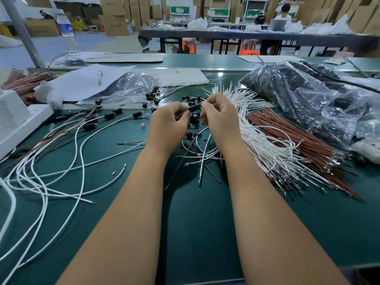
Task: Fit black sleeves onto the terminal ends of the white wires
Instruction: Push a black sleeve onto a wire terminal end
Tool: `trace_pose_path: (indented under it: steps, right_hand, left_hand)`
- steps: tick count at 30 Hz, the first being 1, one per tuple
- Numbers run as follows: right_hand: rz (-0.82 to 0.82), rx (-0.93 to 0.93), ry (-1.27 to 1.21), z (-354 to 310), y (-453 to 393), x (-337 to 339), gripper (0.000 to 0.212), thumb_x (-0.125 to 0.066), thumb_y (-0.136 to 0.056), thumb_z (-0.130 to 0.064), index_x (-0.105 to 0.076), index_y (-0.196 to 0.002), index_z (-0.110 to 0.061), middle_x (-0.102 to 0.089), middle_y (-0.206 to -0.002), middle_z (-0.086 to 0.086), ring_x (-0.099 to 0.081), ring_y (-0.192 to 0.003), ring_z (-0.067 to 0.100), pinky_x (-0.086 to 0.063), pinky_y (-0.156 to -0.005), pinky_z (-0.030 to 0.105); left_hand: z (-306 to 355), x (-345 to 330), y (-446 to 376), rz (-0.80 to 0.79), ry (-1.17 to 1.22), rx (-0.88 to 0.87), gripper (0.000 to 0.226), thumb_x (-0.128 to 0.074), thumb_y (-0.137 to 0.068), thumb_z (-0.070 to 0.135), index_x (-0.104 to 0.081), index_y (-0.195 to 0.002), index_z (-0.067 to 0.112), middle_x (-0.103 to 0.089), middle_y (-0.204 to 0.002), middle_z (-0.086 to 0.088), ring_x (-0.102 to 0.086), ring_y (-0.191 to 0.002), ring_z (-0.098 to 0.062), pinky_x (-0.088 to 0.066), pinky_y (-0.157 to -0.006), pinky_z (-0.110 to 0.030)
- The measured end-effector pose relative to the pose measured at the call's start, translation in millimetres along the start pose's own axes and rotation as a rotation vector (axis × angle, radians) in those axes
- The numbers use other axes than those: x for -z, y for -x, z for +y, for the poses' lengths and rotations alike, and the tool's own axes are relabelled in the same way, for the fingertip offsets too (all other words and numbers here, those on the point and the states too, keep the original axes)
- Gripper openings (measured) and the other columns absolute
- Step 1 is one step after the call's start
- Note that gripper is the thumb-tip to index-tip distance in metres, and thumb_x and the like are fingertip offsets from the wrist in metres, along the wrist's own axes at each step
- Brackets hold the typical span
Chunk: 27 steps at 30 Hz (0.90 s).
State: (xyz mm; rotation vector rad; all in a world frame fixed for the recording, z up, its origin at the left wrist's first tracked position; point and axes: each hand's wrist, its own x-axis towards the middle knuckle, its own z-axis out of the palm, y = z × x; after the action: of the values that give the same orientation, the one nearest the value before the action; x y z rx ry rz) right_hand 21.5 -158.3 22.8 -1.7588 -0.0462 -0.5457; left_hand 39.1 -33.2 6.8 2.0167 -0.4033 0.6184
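Fitting in progress over the green bench point(195, 223). Pinching one black sleeve point(194, 108) between both sets of fingertips, held clear above the surface and lying roughly level. Curling the left hand point(167, 125) around the sleeve's near-left end, thumb and forefinger closed on it. Closing the right hand point(219, 116) at the sleeve's right end, apparently feeding a white wire point(203, 161) whose tail is trailing down toward the bench; the terminal itself not discernible behind the fingertips. Extending both forearms forward, wrists close together, knuckles facing up.

Advising for this step: keeping the terminal in line with the sleeve's bore, pushing straight rather than at an angle, gripping the wire close behind the terminal to avoid buckling, and seating fully before letting go.

Lying just beyond and beneath the hands: loose sleeves point(193, 119). Fanning out to the right: the white wire bundle point(263, 140), with brown wires point(298, 149) beside it. Resting to the left: finished wires point(115, 118) already carrying sleeves.
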Motion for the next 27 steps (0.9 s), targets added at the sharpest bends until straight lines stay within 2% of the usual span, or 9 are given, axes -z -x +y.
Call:
trace_pose_path:
  steps: [4,7,11,15,18,20,22,25,27]
  right_hand:
    - [0.022,0.039,0.054,0.9,0.1,-1.6,0.024,-0.055,-0.095,-0.017,-0.053,-0.072,-0.022,-0.061,-0.075,0.019,-0.055,-0.065,0.030,-0.052,-0.065,0.045]
    - [0.029,-0.011,-0.012,1.4,-1.3,-2.3,0.023,-0.052,-0.097,-0.017,-0.058,-0.076,-0.021,-0.060,-0.071,0.006,-0.056,-0.059,0.019,-0.050,-0.061,0.036]
    - [0.021,-0.096,-0.146,2.3,-4.3,-0.6,0.024,-0.051,-0.097,-0.014,-0.062,-0.076,-0.018,-0.059,-0.068,0.002,-0.054,-0.054,0.012,-0.045,-0.053,0.022]
    - [0.013,-0.044,-0.075,3.8,-5.3,-1.2,0.017,-0.060,-0.092,-0.014,-0.061,-0.076,-0.020,-0.062,-0.069,0.001,-0.057,-0.054,0.009,-0.047,-0.054,0.021]
    - [0.037,0.006,-0.022,5.2,-5.9,-1.5,0.020,-0.060,-0.091,-0.011,-0.059,-0.073,-0.021,-0.061,-0.068,-0.001,-0.060,-0.062,0.016,-0.051,-0.059,0.029]
    - [0.048,0.025,-0.015,6.9,-6.2,-0.8,0.022,-0.060,-0.090,-0.009,-0.058,-0.071,-0.020,-0.059,-0.065,-0.002,-0.059,-0.062,0.018,-0.052,-0.062,0.034]
    - [0.048,0.028,-0.029,8.0,-6.4,-0.4,0.023,-0.060,-0.089,-0.008,-0.058,-0.070,-0.021,-0.058,-0.063,-0.003,-0.058,-0.060,0.016,-0.051,-0.060,0.033]
    - [0.046,-0.021,-0.084,9.7,-5.6,-0.2,0.021,-0.061,-0.090,-0.010,-0.060,-0.072,-0.021,-0.059,-0.062,-0.004,-0.056,-0.053,0.009,-0.048,-0.054,0.023]
    - [0.032,-0.064,-0.107,9.9,-5.7,-0.9,0.018,-0.060,-0.091,-0.011,-0.061,-0.075,-0.019,-0.060,-0.065,-0.002,-0.055,-0.052,0.008,-0.048,-0.053,0.021]
  left_hand:
    - [-0.8,-1.9,-0.2,0.012,0.020,0.044,0.012,-0.059,-0.092,0.014,-0.068,-0.085,0.015,-0.067,-0.071,0.001,-0.058,-0.064,-0.014,-0.050,-0.063,-0.030]
    - [-0.2,-3.2,-0.6,0.007,0.016,0.062,0.011,-0.058,-0.093,0.015,-0.067,-0.086,0.015,-0.067,-0.073,-0.004,-0.060,-0.067,-0.021,-0.051,-0.065,-0.036]
    - [0.7,-3.6,-1.6,0.000,0.003,0.069,0.012,-0.058,-0.093,0.016,-0.067,-0.085,0.015,-0.068,-0.074,-0.005,-0.062,-0.071,-0.025,-0.054,-0.067,-0.040]
    - [-1.0,-4.3,-0.9,0.000,0.006,0.068,0.013,-0.059,-0.091,0.016,-0.066,-0.081,0.017,-0.065,-0.069,0.002,-0.059,-0.065,-0.016,-0.050,-0.064,-0.030]
    - [-0.2,-4.3,0.5,0.001,0.000,0.061,0.014,-0.061,-0.089,0.016,-0.063,-0.078,0.024,-0.059,-0.062,0.015,-0.052,-0.057,-0.001,-0.044,-0.058,-0.017]
    - [0.4,-5.1,1.4,-0.005,-0.012,0.053,0.012,-0.062,-0.089,0.016,-0.062,-0.080,0.025,-0.057,-0.062,0.017,-0.053,-0.058,0.002,-0.042,-0.058,-0.012]
    - [0.9,-5.9,2.0,-0.011,-0.023,0.048,0.011,-0.062,-0.089,0.017,-0.062,-0.080,0.023,-0.057,-0.062,0.016,-0.055,-0.059,-0.001,-0.044,-0.059,-0.015]
    - [1.4,-6.5,3.4,-0.025,-0.010,0.075,0.012,-0.061,-0.090,0.017,-0.061,-0.078,0.019,-0.060,-0.062,0.009,-0.059,-0.062,-0.016,-0.047,-0.062,-0.027]
    - [1.8,-5.5,3.8,-0.031,0.003,0.086,0.013,-0.060,-0.090,0.017,-0.061,-0.077,0.018,-0.061,-0.064,0.004,-0.057,-0.061,-0.017,-0.048,-0.061,-0.031]
